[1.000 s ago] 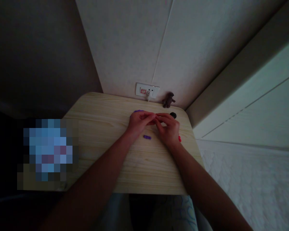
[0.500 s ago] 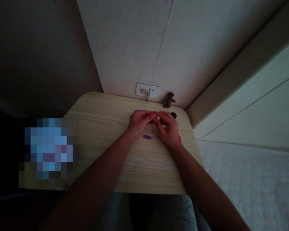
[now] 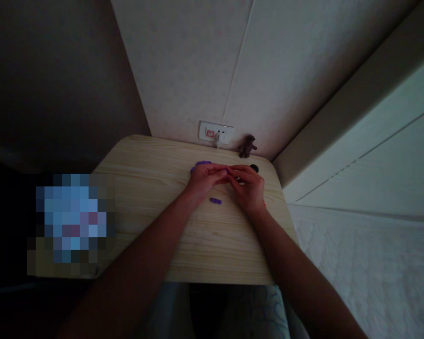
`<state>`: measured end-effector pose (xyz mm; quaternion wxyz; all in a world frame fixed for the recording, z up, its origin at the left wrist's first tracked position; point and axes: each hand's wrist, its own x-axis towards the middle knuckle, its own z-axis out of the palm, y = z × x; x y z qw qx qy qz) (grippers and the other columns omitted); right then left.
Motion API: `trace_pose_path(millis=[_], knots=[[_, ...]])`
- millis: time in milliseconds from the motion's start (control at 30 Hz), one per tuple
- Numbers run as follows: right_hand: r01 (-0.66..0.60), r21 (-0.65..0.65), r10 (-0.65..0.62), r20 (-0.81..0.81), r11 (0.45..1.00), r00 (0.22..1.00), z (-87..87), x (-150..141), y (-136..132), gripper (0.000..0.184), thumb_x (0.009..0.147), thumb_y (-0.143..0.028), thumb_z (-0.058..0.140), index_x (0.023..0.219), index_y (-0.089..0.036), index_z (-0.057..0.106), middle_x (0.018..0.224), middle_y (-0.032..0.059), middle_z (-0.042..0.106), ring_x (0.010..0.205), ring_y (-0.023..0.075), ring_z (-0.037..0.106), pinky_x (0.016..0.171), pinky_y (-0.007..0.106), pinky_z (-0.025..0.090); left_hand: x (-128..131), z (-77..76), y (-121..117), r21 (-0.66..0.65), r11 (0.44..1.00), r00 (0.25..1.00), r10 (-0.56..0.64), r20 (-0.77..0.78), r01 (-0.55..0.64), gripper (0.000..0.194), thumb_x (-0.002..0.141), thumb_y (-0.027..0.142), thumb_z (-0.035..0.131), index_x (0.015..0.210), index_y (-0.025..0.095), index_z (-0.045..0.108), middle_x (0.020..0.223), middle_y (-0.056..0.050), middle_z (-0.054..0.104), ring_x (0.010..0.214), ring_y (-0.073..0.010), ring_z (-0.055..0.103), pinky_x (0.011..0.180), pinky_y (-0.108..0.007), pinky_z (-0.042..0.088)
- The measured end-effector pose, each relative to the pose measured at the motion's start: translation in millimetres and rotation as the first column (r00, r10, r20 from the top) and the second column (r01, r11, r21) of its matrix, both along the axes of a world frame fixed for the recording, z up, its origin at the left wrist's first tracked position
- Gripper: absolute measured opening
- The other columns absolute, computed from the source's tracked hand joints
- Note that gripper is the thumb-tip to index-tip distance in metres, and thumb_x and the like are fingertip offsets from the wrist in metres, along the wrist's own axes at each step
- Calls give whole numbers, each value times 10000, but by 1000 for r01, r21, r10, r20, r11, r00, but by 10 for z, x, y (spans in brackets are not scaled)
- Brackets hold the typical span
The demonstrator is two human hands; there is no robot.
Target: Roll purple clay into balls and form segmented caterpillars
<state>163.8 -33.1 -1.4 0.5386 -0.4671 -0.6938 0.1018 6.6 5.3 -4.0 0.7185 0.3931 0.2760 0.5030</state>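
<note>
My left hand [image 3: 205,180] and my right hand [image 3: 249,186] meet above the far half of the table, fingertips touching. Between their pinched fingers shows a bit of a small purple lump [image 3: 226,170], which looks like modelling clay; the fingers hide most of it. On the table below the hands lies a short row of joined purple beads [image 3: 216,201]. More purple lumps [image 3: 203,163] stick out behind my left hand. A round black piece [image 3: 254,168] is just beyond my right hand, and a trace of something red shows by that wrist.
A small dark brown figure [image 3: 248,146] stands at the table's back edge, against the wall. Left of it is a wall socket [image 3: 216,132] with a plug in it. The wooden table [image 3: 141,165] has a blurred-out blue patch [image 3: 72,216] at its left.
The fingers have shifted slightly, and purple now shows between them. My right hand has moved a little to the right, covering more of the red thing.
</note>
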Motion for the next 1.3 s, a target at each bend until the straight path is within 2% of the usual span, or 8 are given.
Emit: trace_pose_path(millis=[233, 367, 533, 700, 833, 933, 1133, 1300], knots=[[7, 26, -9, 78, 1000, 997, 62, -26, -35, 258, 962, -348, 711, 1190, -279, 810, 1105, 95, 776, 806, 188, 717, 724, 379, 660, 9, 65, -31, 48, 997, 997, 61, -37, -59, 421, 617, 466, 956, 832, 133, 810, 818, -60, 794, 727, -153, 732, 851, -370, 639], [47, 81, -56, 114, 996, 992, 78, -40, -49, 224, 985, -336, 673, 1145, -289, 823, 1078, 99, 780, 903, 222, 734, 776, 403, 658, 11, 95, -53, 40, 997, 995, 68, -66, -65, 436, 623, 509, 948, 766, 132, 783, 767, -55, 776, 707, -157, 727, 817, -364, 635], [66, 91, -74, 90, 994, 993, 106, -58, -40, 239, 1012, -281, 621, 1143, -256, 820, 1096, 114, 774, 996, 242, 732, 891, 445, 631, 15, 123, -65, -27, 998, 995, -54, 79, 56, 438, 609, 420, 975, 897, 128, 820, 883, -85, 811, 824, -173, 760, 904, -367, 618], [12, 40, -17, 120, 999, 993, 117, -71, -42, 295, 1029, -290, 582, 1249, -272, 777, 1237, 131, 733, 1128, 264, 699, 990, 494, 596, 5, 130, -49, -46, 999, 994, 8, 109, -3, 382, 620, 363, 966, 887, 134, 817, 909, -75, 808, 814, -150, 740, 889, -341, 605], [-8, 43, 3, 100, 999, 995, 122, -77, -63, 316, 1012, -284, 618, 1299, -291, 749, 1219, 113, 741, 1101, 251, 712, 964, 465, 609, 8, 104, -43, 0, 1000, 999, -17, 38, 17, 365, 653, 427, 935, 803, 128, 791, 780, -51, 763, 721, -136, 693, 743, -296, 573], [-7, 52, 3, 70, 999, 998, 121, -65, -62, 213, 986, -285, 672, 1154, -271, 801, 1132, 95, 771, 1011, 233, 730, 892, 422, 625, 28, 80, -50, 23, 999, 1000, -30, -3, 30, 389, 673, 474, 911, 801, 128, 787, 778, -49, 753, 706, -131, 670, 692, -279, 547], [87, 87, -86, -17, 992, 996, 61, 0, -10, 96, 916, -344, 775, 903, -250, 792, 970, 62, 805, 906, 221, 743, 813, 400, 625, 35, 87, -61, -17, 998, 998, -66, 3, 66, 364, 656, 385, 923, 877, 122, 802, 859, -63, 777, 764, -147, 697, 753, -302, 574], [41, 90, -39, -25, 995, 999, 45, 21, -4, 73, 897, -289, 795, 956, -256, 823, 954, 59, 787, 859, 200, 719, 742, 360, 613, 12, 113, -67, -59, 993, 993, -100, 55, 103, 316, 646, 287, 926, 870, 106, 797, 888, -87, 794, 803, -172, 734, 834, -349, 602]])
